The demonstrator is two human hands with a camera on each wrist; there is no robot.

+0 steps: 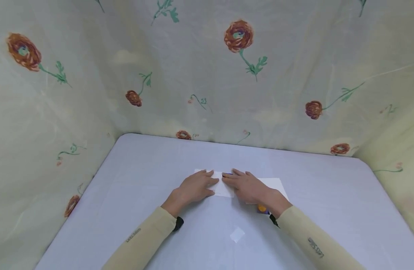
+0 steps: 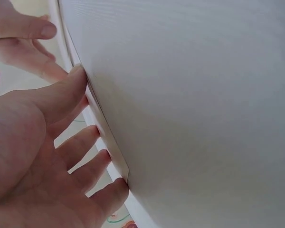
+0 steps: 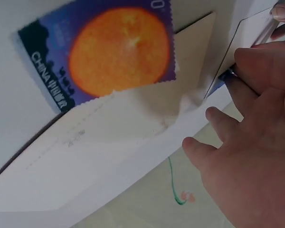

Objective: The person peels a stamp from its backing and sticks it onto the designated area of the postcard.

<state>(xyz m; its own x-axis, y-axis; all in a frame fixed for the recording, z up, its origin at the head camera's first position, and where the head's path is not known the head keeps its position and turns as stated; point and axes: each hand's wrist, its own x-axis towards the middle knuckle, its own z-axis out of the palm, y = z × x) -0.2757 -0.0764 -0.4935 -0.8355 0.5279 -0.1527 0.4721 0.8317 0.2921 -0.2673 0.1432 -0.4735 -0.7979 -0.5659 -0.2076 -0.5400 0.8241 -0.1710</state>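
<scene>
Hold the card steady, press the blue piece down evenly

The left hand (image 1: 194,186) is spread, thumb apart from the fingers, resting at the left end of the white card (image 1: 223,190). That card lies midway between the counter's (image 1: 142,161) left and right edges, well in from the far edge and the two far corners. The left hand probably does best as a plain anchor: light, flat contact near the card's left end, so that nothing swivels and the surface does not buckle.

Next, at the card's far side and partly hidden by fingers, is a small dark blue piece (image 1: 228,173) (likely a stamp, though too little shows to be sure). The step in hand looks like placing or smoothing it. Squaring its sides to the card's first, then pressing from the middle outward, should avoid a crooked set or a lifted corner.

A small white square (image 1: 237,234) lies nearer the person, away from the work.

The right hand (image 1: 249,187) has its fingers laid out fairly straight over the blue piece, pressing rather than curled round it. Straight-down pressure seems wise; a sideways drag could shift the piece.

Beneath the right wrist, a stamp with an orange sun (image 3: 123,52) sits by the near side of a second white sheet (image 1: 274,183), toward the counter's right edge. Lifting that wrist slightly would reduce the risk of nudging either.
</scene>
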